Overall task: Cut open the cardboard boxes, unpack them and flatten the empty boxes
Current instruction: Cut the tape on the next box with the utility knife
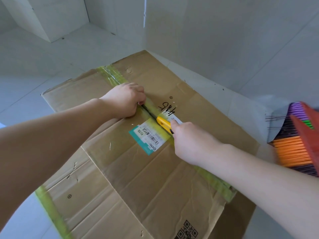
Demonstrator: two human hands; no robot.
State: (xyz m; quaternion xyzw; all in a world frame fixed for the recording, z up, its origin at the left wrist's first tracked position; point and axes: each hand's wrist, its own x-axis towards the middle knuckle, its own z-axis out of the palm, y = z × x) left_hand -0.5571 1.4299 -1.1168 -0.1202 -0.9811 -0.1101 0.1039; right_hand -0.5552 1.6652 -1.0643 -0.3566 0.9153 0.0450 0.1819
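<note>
One cardboard box (138, 169), one yellow knife (164, 124), two hands.

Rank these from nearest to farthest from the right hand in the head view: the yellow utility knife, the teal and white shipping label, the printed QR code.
1. The yellow utility knife, gripped in the right hand.
2. The teal and white shipping label, just left of that hand.
3. The printed QR code, at the box's near edge.

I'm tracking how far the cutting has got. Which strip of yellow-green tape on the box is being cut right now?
The centre seam tape, running between the hands: the yellow knife in the right hand is on it. The near-left edge strip is untouched.
</note>
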